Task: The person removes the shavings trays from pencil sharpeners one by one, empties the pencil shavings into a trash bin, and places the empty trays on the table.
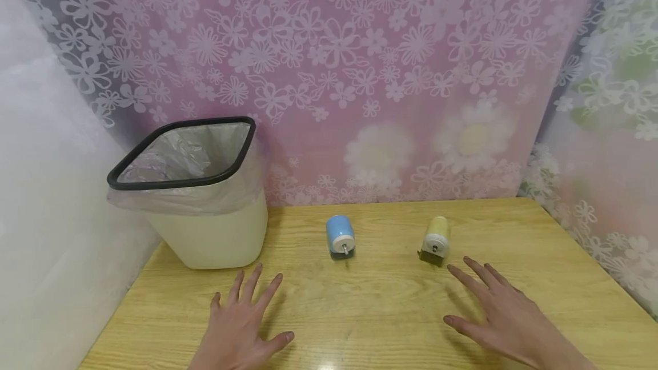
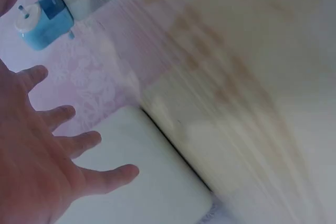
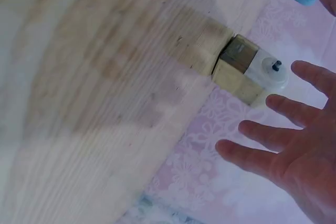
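A blue pencil sharpener [image 1: 339,232], rounded with a white front, a short metal shaft and a dark see-through section below, stands on the wooden table. To its right is a similar yellow pencil sharpener [image 1: 437,235]. My left hand [image 1: 237,324] is at the near left with fingers spread, holding nothing; the blue sharpener [image 2: 47,24] appears beyond its fingers in the left wrist view. With its fingers also spread, my right hand [image 1: 506,310] is over the table at the near right. Its fingertips come close to the yellow sharpener [image 3: 239,80], and its palm holds nothing.
A cream trash bin [image 1: 216,238] with a black rim and a clear plastic liner stands at the left, just beyond my left fingertips. Pink flowered curtain [image 1: 329,73] hangs behind the table [image 1: 360,307], and lighter sheeting lines both sides.
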The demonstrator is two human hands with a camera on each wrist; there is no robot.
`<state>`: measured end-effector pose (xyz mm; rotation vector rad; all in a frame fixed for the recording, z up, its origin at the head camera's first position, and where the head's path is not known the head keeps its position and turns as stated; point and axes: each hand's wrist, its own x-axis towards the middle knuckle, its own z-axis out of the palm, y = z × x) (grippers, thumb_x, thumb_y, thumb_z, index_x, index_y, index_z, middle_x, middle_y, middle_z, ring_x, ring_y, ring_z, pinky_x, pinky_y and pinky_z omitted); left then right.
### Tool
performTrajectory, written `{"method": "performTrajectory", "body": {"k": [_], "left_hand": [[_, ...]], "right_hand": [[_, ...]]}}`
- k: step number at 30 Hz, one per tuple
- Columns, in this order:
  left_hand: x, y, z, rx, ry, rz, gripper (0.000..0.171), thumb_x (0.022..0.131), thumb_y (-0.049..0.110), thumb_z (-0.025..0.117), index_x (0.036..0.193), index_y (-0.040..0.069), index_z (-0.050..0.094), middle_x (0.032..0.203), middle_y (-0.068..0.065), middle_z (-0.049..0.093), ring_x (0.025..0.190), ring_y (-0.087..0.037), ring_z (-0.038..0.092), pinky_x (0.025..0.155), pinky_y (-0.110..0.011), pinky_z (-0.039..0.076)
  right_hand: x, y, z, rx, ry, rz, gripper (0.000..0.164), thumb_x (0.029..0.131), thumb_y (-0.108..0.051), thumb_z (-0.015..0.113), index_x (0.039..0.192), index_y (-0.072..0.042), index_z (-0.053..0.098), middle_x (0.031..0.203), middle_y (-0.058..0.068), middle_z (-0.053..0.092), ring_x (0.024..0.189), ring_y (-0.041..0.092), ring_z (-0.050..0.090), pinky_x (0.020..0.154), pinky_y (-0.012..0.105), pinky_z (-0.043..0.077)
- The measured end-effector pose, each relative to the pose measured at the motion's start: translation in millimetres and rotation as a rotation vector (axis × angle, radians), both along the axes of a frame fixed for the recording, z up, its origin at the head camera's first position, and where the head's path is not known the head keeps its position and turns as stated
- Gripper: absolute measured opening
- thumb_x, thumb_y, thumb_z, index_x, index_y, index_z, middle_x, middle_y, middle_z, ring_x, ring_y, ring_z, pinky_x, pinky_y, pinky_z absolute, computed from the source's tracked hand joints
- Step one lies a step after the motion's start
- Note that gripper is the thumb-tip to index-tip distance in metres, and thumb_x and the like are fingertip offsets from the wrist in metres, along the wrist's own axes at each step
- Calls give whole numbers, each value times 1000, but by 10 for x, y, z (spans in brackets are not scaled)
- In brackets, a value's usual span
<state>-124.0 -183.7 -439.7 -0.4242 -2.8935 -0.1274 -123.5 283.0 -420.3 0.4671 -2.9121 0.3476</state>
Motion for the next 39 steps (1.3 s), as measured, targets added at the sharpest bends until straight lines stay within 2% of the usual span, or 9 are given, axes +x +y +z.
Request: {"method": "performTrajectory", "body": {"k": [7, 15, 21, 26, 32, 39], "left_hand": [[-126, 101, 47, 16, -28, -64, 93, 80, 83, 58, 158, 38, 36, 163, -10, 38, 143, -47, 44, 89, -79, 44], [-301, 184, 136, 10, -11, -115, 91, 80, 78, 63, 158, 39, 35, 165, -11, 34, 143, -47, 43, 90, -78, 45], [-446, 280, 180, 14, -21, -152, 90, 82, 73, 65, 159, 40, 32, 166, -9, 32, 146, -46, 41, 95, -77, 42], [-609, 392, 205, 43, -51, -208, 86, 86, 69, 64, 160, 41, 31, 167, -8, 30, 148, -43, 40, 99, -76, 41], [-814, 539, 270, 78, -61, -291, 78, 93, 58, 63, 160, 35, 32, 167, -9, 31, 147, -39, 42, 103, -71, 43], [-1071, 679, 322, 129, -22, -372, 61, 102, 34, 63, 157, 28, 40, 163, -12, 38, 140, -37, 52, 104, -63, 48]], "right_hand": [[-64, -150, 47, -34, 25, 83, 79, 85, -63, 73, 150, -22, 52, 155, 19, 46, 127, 53, 56, 79, 67, 54], [-158, -282, 7, -96, 15, 177, 75, 87, -58, 74, 150, -25, 51, 155, 17, 47, 128, 50, 57, 83, 64, 55], [-222, -403, -4, -120, -23, 219, 71, 90, -58, 71, 151, -28, 50, 156, 15, 47, 131, 47, 56, 85, 61, 55], [-306, -515, -23, -92, -23, 254, 69, 92, -59, 67, 151, -27, 51, 156, 14, 47, 132, 44, 56, 88, 60, 56], [-387, -604, -54, -62, 10, 269, 67, 93, -61, 64, 149, -26, 53, 154, 11, 51, 132, 36, 59, 90, 54, 57], [-473, -652, -85, -68, 21, 264, 64, 94, -58, 65, 147, -23, 56, 153, 9, 53, 131, 33, 60, 89, 51, 58]]}}
